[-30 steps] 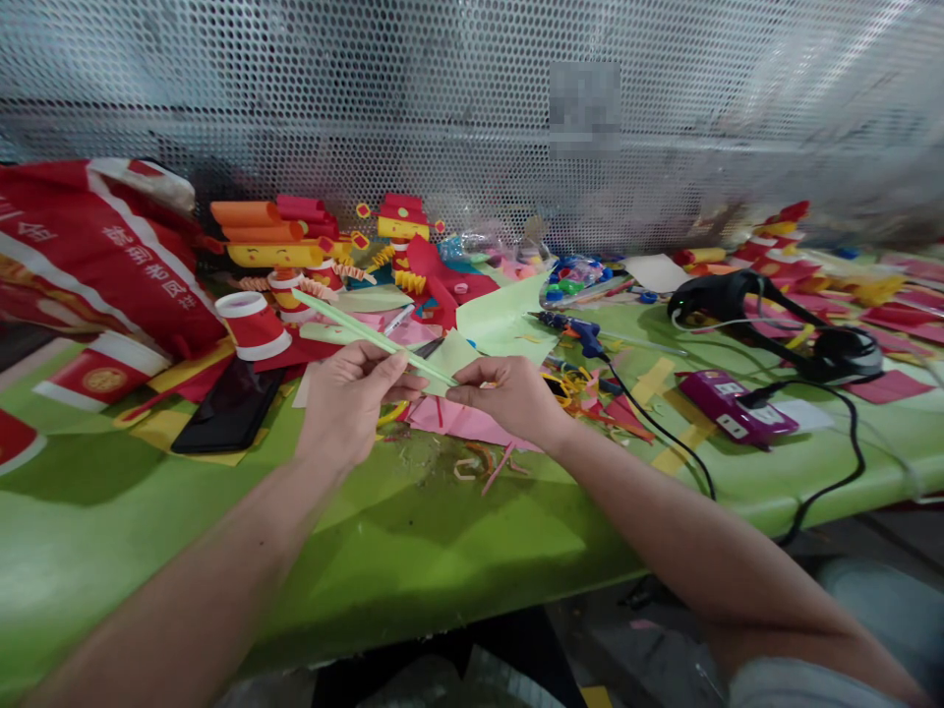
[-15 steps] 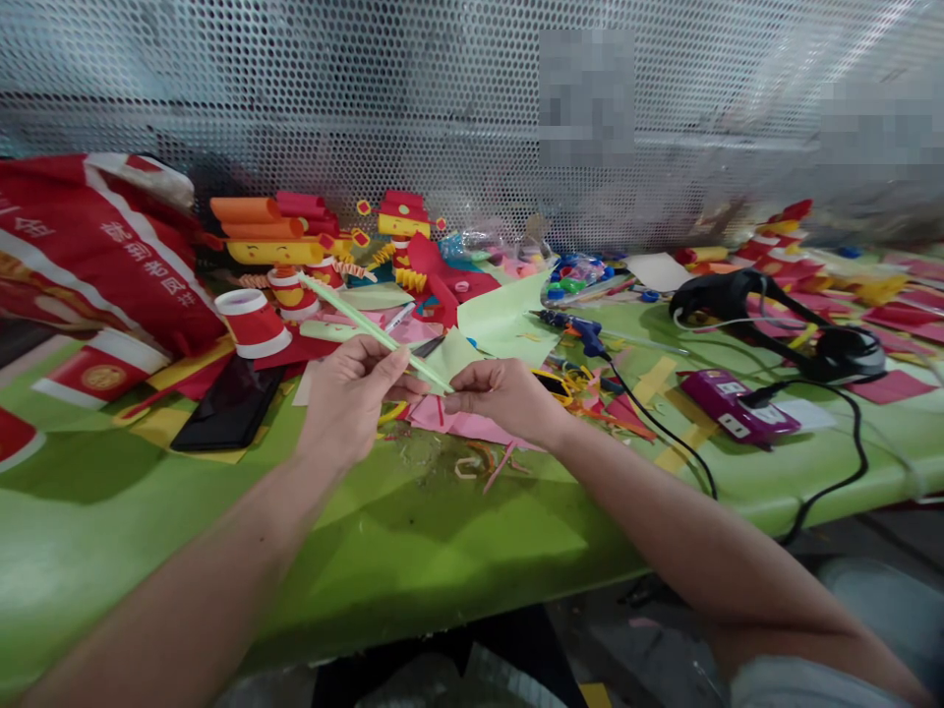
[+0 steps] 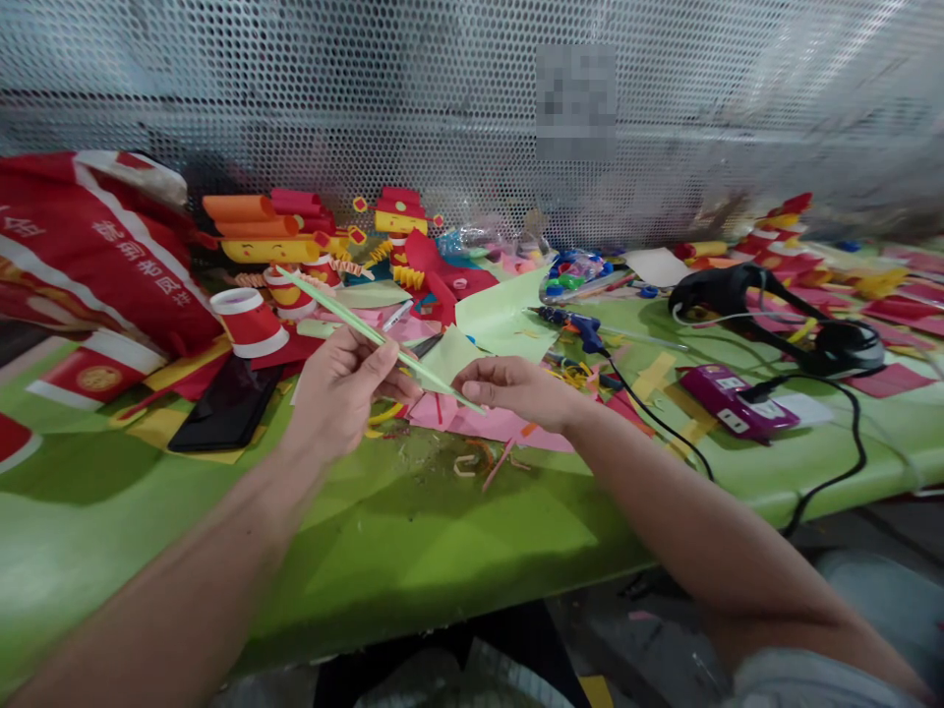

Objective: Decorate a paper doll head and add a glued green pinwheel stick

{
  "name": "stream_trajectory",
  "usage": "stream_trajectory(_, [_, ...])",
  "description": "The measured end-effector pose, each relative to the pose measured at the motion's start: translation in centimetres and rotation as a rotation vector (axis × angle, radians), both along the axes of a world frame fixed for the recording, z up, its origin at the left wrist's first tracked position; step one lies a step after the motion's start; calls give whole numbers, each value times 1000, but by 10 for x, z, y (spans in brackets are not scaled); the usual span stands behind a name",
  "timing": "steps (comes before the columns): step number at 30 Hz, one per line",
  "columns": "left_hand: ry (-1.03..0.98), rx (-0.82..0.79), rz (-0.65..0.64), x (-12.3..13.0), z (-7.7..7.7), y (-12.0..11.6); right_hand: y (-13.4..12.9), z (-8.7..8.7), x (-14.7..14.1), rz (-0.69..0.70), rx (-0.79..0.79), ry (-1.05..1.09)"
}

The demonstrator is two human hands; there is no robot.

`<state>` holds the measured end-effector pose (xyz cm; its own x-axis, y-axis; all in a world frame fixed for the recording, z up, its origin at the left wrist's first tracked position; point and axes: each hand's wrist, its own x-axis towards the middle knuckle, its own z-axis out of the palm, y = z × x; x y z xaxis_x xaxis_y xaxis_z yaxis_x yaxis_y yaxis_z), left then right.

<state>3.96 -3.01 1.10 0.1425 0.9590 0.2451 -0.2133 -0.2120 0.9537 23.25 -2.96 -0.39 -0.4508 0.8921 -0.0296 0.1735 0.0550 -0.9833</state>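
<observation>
The green strip [image 3: 428, 372], slanted left of the glue gun [image 3: 587, 331], was pinched by the left hand [image 3: 337, 391], its lower end at the right hand's [image 3: 522, 391] narrowed fingers, grip unclear.

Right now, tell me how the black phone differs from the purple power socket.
The phone is black and slab-thin; the power socket is purple and chunky. A black plug sits in the power socket; the phone shows none. Neither is being held.

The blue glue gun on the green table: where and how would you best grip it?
Probably by its blue handle, coming from the right, palm over it: the nozzle points left, and the black cord trails from the handle's end.
</observation>
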Motion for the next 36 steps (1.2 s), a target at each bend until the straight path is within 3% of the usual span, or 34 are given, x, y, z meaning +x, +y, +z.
stream_trajectory(7, [31, 13, -19, -1, 2, 0, -2, -2, -3, 55, -96, -20])
stream_trajectory(16, [57, 51, -77, -5, -2, 3, -3, -8, -6, -73, 53, -107])
stream_trajectory(20, [72, 52, -84, -5, -2, 2, -4, -7, -8, -44, -54, 26])
stream_trajectory(24, [113, 25, -55, -4, -2, 0, -4, -7, -9, 13, -109, 30])
stream_trajectory(32, [88, 0, -100, -2, -4, 1, -4, -10, -11, -11, 45, -63])
stream_trajectory(36, [134, -15, -151, 2, -8, -2, -5, -9, -13, -3, 72, 1])
